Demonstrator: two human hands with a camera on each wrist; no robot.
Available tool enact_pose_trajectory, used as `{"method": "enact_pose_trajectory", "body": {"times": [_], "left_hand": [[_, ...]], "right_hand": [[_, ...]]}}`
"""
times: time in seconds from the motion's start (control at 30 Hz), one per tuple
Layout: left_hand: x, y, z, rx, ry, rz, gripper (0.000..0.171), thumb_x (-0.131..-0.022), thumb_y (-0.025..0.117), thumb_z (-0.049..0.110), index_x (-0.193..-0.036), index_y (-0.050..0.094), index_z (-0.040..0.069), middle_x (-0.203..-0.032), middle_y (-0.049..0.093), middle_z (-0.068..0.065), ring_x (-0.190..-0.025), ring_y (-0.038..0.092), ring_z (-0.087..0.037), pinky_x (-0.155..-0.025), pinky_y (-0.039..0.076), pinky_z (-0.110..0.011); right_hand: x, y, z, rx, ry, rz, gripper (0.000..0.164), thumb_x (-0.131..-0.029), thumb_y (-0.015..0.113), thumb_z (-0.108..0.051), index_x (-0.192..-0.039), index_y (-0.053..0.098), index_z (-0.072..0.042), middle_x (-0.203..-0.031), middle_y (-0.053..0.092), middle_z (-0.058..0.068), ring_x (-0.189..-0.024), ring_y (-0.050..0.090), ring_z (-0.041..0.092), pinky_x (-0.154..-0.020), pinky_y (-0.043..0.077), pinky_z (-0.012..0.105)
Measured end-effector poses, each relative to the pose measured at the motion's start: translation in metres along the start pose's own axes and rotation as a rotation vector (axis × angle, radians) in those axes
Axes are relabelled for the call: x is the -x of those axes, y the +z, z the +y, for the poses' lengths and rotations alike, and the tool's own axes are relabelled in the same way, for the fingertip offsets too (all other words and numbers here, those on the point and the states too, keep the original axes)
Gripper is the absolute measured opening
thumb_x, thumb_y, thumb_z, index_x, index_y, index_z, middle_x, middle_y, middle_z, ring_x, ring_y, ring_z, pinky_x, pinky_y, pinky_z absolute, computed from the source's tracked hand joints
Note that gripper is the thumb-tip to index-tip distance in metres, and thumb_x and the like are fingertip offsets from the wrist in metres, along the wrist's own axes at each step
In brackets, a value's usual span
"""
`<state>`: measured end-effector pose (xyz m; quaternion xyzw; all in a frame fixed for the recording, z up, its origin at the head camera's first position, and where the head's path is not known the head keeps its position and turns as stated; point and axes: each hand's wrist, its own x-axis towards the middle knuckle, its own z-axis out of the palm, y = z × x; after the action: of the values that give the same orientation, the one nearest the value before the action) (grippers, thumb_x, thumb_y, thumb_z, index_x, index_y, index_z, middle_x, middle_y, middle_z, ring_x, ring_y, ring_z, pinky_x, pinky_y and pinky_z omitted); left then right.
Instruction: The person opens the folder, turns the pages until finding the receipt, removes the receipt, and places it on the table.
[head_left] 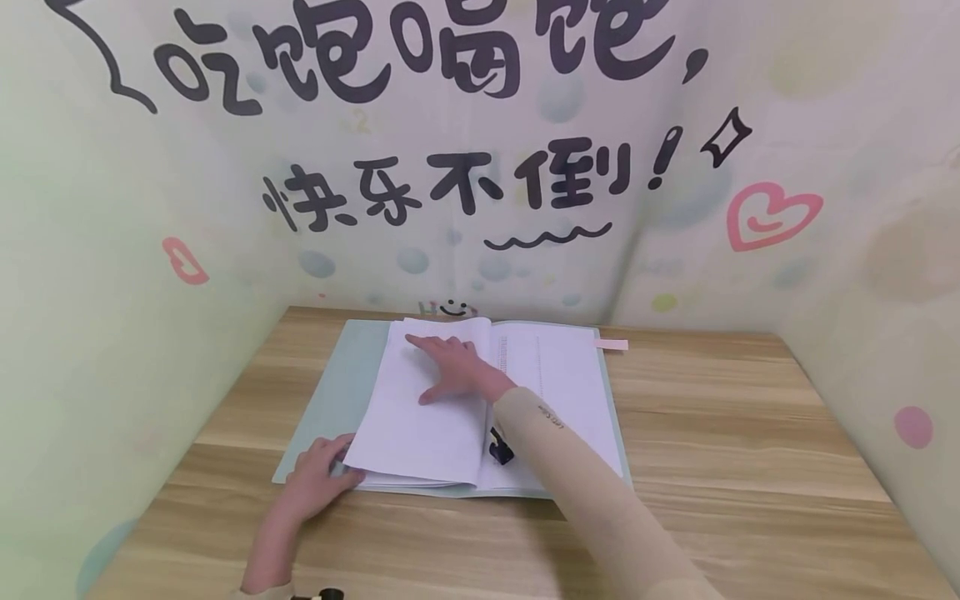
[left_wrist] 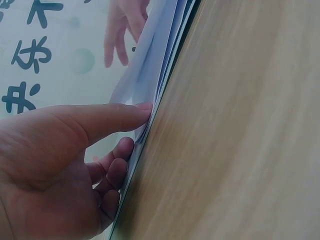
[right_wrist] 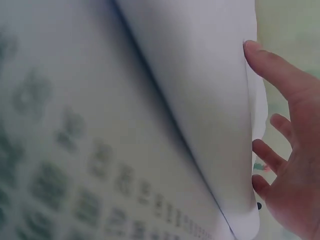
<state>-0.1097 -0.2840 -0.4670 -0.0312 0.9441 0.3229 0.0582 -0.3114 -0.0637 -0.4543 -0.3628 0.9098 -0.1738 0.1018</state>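
A booklet [head_left: 570, 392] with a pale blue-green cover [head_left: 333, 387] lies spread on the table, its left-hand white page [head_left: 405, 425] blank and slightly lifted toward its lower left corner. At that corner my left hand [head_left: 313, 483] holds the page edges, the thumb on the bottom edge and the fingers bent at the left side. In the left wrist view, the thumb [left_wrist: 125, 116] meets the layered sheets [left_wrist: 160, 65]. My right hand [head_left: 453, 367] rests on the upper part of the left page, fingers spread. In the right wrist view its fingertips touch the white sheet [right_wrist: 215, 100].
Rows of print run along the right-hand page [head_left: 521, 367]. A pink tab [head_left: 611, 344] sticks out past its upper right edge. The wooden table [head_left: 735, 433] ends at a printed wall sheet [head_left: 675, 275] behind the booklet. My right sleeve [head_left: 592, 483] crosses over the right page.
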Motion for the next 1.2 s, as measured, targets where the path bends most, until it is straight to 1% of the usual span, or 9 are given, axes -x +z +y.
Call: {"method": "enact_pose_trajectory", "body": {"times": [0.17, 0.3, 0.57, 0.73, 0.8, 0.87, 1.0, 1.1, 1.2], "left_hand": [[0.0000, -0.0002, 0.0007, 0.000, -0.004, -0.003, 0.059, -0.085, 0.074, 0.025, -0.139, 0.053, 0.009, -0.118, 0.056, -0.017, -0.106, 0.049, -0.035, -0.076, 0.040, -0.040], [-0.0003, 0.0003, 0.0005, 0.005, 0.004, -0.001, 0.060, -0.083, 0.075, 0.021, -0.137, 0.054, 0.009, -0.111, 0.056, -0.011, -0.099, 0.048, -0.029, -0.071, 0.035, -0.034], [-0.0004, 0.0012, -0.0027, -0.008, 0.035, 0.002, 0.057, -0.083, 0.073, 0.014, -0.137, 0.056, 0.012, -0.108, 0.055, -0.009, -0.095, 0.046, -0.026, -0.070, 0.034, -0.032], [-0.0018, -0.0009, -0.0022, 0.012, 0.038, -0.021, 0.056, -0.082, 0.065, 0.009, -0.137, 0.057, 0.012, -0.108, 0.055, -0.011, -0.093, 0.045, -0.026, -0.069, 0.032, -0.031], [-0.0025, -0.0017, -0.0008, 0.023, 0.019, -0.032, 0.055, -0.082, 0.061, 0.012, -0.138, 0.057, 0.013, -0.110, 0.055, -0.012, -0.094, 0.045, -0.027, -0.069, 0.032, -0.031], [-0.0029, -0.0020, 0.0004, 0.019, 0.000, -0.038, 0.051, -0.088, 0.061, 0.020, -0.138, 0.056, 0.015, -0.111, 0.055, -0.012, -0.097, 0.045, -0.028, -0.070, 0.034, -0.033], [-0.0029, -0.0002, 0.0015, -0.031, -0.006, -0.029, 0.053, -0.089, 0.070, 0.036, -0.137, 0.055, 0.018, -0.112, 0.055, -0.010, -0.101, 0.048, -0.032, -0.074, 0.039, -0.041], [-0.0025, 0.0019, 0.0011, -0.051, 0.003, -0.016, 0.056, -0.087, 0.073, 0.036, -0.136, 0.053, 0.019, -0.111, 0.055, -0.010, -0.101, 0.049, -0.033, -0.074, 0.040, -0.045], [-0.0017, 0.0028, 0.0010, -0.044, 0.000, -0.013, 0.059, -0.086, 0.074, 0.032, -0.138, 0.051, 0.016, -0.111, 0.054, -0.010, -0.100, 0.047, -0.032, -0.074, 0.038, -0.043]], "right_hand": [[0.0001, 0.0041, 0.0024, 0.080, 0.002, -0.034, 0.098, -0.078, 0.078, -0.052, -0.157, 0.022, -0.034, -0.160, 0.035, -0.004, -0.137, 0.039, 0.025, -0.109, 0.028, 0.049], [0.0006, 0.0056, 0.0026, 0.096, 0.000, -0.062, 0.092, -0.079, 0.077, -0.052, -0.155, 0.028, -0.035, -0.159, 0.037, -0.005, -0.136, 0.037, 0.024, -0.111, 0.026, 0.050], [0.0025, 0.0024, -0.0011, 0.140, -0.016, -0.102, 0.079, -0.081, 0.076, -0.052, -0.150, 0.041, -0.034, -0.156, 0.041, -0.005, -0.136, 0.037, 0.025, -0.109, 0.028, 0.050], [0.0025, 0.0006, -0.0024, 0.155, -0.032, -0.121, 0.071, -0.081, 0.076, -0.050, -0.145, 0.048, -0.034, -0.155, 0.042, -0.006, -0.136, 0.037, 0.024, -0.108, 0.028, 0.050], [0.0024, 0.0009, -0.0018, 0.160, -0.035, -0.130, 0.070, -0.082, 0.075, -0.051, -0.145, 0.049, -0.034, -0.155, 0.042, -0.006, -0.136, 0.037, 0.024, -0.108, 0.028, 0.050], [0.0020, 0.0012, -0.0015, 0.163, -0.036, -0.134, 0.070, -0.082, 0.075, -0.051, -0.145, 0.049, -0.034, -0.155, 0.041, -0.007, -0.136, 0.037, 0.024, -0.108, 0.028, 0.050], [0.0010, 0.0017, -0.0012, 0.167, -0.033, -0.140, 0.069, -0.082, 0.075, -0.051, -0.145, 0.049, -0.034, -0.155, 0.041, -0.006, -0.136, 0.036, 0.024, -0.109, 0.028, 0.049], [0.0007, 0.0014, -0.0030, 0.164, -0.027, -0.147, 0.068, -0.083, 0.074, -0.051, -0.144, 0.049, -0.035, -0.155, 0.041, -0.006, -0.136, 0.036, 0.023, -0.110, 0.027, 0.049], [0.0006, 0.0009, -0.0060, 0.159, -0.032, -0.153, 0.067, -0.083, 0.074, -0.050, -0.144, 0.050, -0.034, -0.155, 0.041, -0.005, -0.136, 0.036, 0.024, -0.110, 0.028, 0.049]]}}
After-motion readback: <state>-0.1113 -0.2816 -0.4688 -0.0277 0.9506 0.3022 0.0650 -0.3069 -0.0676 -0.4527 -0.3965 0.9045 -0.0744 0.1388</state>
